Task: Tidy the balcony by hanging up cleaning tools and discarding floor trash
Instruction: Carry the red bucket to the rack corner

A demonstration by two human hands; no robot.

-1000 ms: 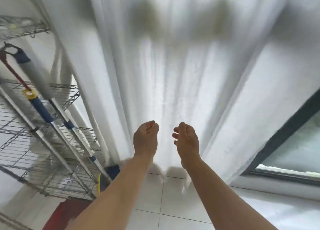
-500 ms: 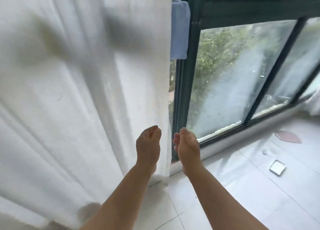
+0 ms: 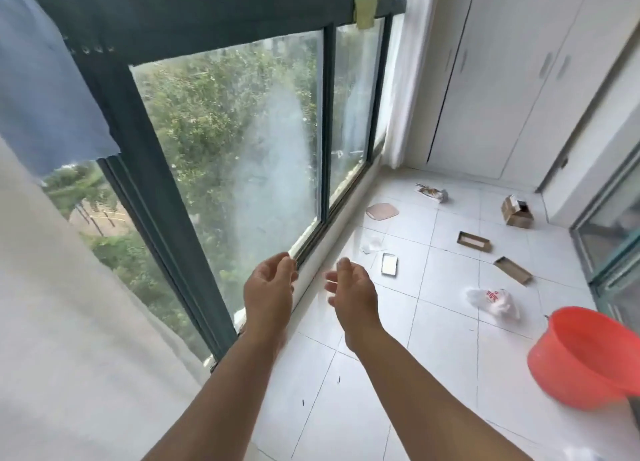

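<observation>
A white-tiled balcony floor (image 3: pixel 433 322) runs beside a dark-framed window (image 3: pixel 242 148), a blue cloth (image 3: pixel 45 89) hanging at its left. The left hand (image 3: pixel 268 287) and right hand (image 3: pixel 353 289) hover empty, fingers loosely curled. Judging by the floor, discarding has hardly begun: a white tray (image 3: pixel 389 264) near the window edge, cardboard boxes (image 3: pixel 512 270) mid-floor, a plastic bag (image 3: pixel 493 300), then a red basin (image 3: pixel 585 356) at the right edge. No cleaning tools show.

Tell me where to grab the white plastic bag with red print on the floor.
Pinch the crumpled upper folds of the white plastic bag from above. It lies slumped and loose on the tile floor, so there is no firm edge; both hands are free.
</observation>
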